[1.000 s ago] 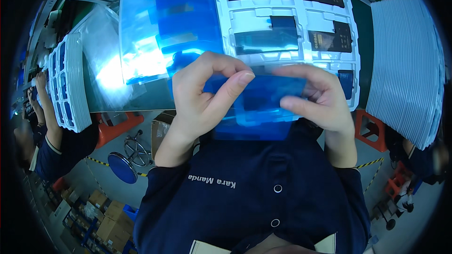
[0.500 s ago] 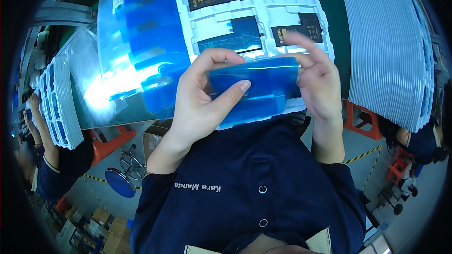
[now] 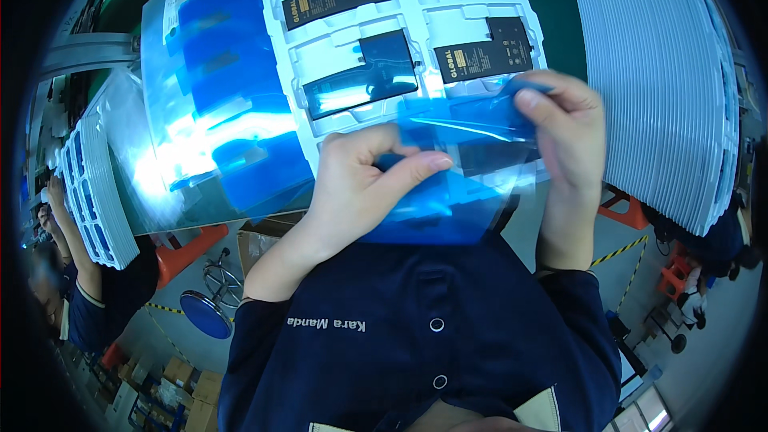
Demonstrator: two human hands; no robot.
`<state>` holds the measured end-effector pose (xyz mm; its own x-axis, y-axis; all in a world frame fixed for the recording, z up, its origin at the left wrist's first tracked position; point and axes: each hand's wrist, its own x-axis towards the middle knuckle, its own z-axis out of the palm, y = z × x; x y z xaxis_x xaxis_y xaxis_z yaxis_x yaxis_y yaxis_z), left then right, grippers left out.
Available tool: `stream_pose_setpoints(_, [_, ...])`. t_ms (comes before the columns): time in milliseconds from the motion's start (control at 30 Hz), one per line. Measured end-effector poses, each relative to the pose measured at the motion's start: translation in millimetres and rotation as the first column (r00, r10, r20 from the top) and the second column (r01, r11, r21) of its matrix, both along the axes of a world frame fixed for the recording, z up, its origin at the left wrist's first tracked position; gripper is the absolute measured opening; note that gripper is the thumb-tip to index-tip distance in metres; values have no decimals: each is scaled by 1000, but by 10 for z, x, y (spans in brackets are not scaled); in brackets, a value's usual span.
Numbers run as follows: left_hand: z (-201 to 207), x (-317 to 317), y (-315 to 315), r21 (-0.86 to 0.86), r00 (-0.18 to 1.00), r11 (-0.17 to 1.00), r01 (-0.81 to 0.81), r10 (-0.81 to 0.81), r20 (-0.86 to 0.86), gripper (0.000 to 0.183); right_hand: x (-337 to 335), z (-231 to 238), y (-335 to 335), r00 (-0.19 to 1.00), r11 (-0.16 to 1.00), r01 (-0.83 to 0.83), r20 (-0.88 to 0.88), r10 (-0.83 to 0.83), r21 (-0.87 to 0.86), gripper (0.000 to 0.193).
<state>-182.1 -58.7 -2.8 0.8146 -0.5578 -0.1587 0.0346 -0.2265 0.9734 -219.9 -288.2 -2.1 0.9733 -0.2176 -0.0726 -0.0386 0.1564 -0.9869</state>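
The green counter runs across the far side of your work, with a tall stack of white trays to your right. The white tray sits in the middle of the counter, slightly tilted, and to its left, a pile of blue sheets lies in overlapping rows under a bright glare. Off to your left stands a smaller stack of trays with dark pieces in them. You hold a blue film between both hands, over the tray's near end, its lower part hanging toward your shirt. Your left hand grasps the film between thumb and bent fingers; your right hand pinches its far right corner. Four dark batteries show in the tray, the near left one glossier than the others. A dark piece shows just below the film's fold; whether you hold it, I cannot tell.
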Motion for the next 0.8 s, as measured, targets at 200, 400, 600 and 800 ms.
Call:
stream_pose_setpoints(200, [-21,47,-92,210,848,958,197,-274,453,17,327,-206,-484,987,981,124,117,-107,-148,23])
stream_pose_setpoints(400, [-247,205,-222,376,581,923,85,-352,734,27,364,-317,-422,996,961,44,87,-21,-273,28])
stream_pose_setpoints(600, [-255,221,-233,405,595,910,88,-374,712,30,403,-277,-439,1000,973,-1,15,4,-229,28])
stream_pose_setpoints(800, [-254,227,-244,411,595,908,83,-376,710,30,407,-278,-457,1000,969,-21,-1,21,-247,26])
